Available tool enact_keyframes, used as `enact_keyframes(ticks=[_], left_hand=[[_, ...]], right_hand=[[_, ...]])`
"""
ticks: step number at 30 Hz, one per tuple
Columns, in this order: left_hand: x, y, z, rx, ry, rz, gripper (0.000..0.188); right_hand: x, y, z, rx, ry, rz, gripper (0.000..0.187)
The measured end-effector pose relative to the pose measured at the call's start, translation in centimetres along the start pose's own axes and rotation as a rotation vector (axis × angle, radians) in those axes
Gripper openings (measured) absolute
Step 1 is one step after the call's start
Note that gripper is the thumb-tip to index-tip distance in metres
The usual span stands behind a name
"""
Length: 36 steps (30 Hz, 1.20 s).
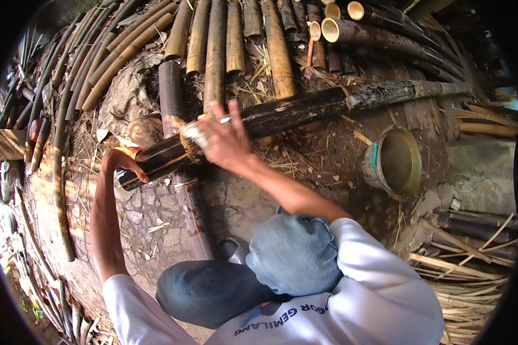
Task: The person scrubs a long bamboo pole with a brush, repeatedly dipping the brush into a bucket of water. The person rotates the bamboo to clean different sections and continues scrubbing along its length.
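Note:
A long, dark, wet-looking bamboo pole (288,113) lies slantwise in front of me, its near-left end resting across another dark bamboo length (191,210). My left hand (126,161) curls around that end, thumb on the near side. Farther along, my right hand (223,137) lies on top of the pole, slightly blurred. Under its palm and fingers is a pale crumpled wad (194,133), pressed against the bamboo near a node; its material is unclear.
A bucket (394,164) with a green-handled tool (374,154) at its rim stands to the right. Cut bamboo poles (214,52) lie along the far side, and thinner ones (57,149) at left. Split strips (466,287) pile up at the lower right.

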State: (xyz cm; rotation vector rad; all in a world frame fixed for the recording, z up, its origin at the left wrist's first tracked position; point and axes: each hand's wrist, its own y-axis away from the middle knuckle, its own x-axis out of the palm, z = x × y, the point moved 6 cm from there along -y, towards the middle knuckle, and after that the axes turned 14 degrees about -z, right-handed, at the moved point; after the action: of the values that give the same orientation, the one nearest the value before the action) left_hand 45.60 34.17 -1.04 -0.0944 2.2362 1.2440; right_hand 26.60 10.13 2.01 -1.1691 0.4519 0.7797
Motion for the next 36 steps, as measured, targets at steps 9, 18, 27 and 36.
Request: enact_keyframes(ticks=[9, 18, 27, 36], left_hand=[[5.5, 9.5, -0.9, -0.047, -0.395, -1.068, 0.127], [0.4, 6.2, -0.7, 0.242, -0.434, -1.224, 0.106], [4.2, 10.0, -1.8, 0.084, -0.297, -1.015, 0.089], [2.9, 7.2, -2.3, 0.157, -0.311, -0.995, 0.088]], right_hand=[[-15.8, 1.3, -28.9, 0.483, 0.65, 0.179, 0.065], [4.4, -4.6, 1.7, 0.045, -0.025, 0.191, 0.055], [-12.2, 0.3, -18.1, 0.38, 0.418, 0.216, 0.059], [7.2, -3.5, 9.8, -0.081, -0.142, 0.307, 0.045]])
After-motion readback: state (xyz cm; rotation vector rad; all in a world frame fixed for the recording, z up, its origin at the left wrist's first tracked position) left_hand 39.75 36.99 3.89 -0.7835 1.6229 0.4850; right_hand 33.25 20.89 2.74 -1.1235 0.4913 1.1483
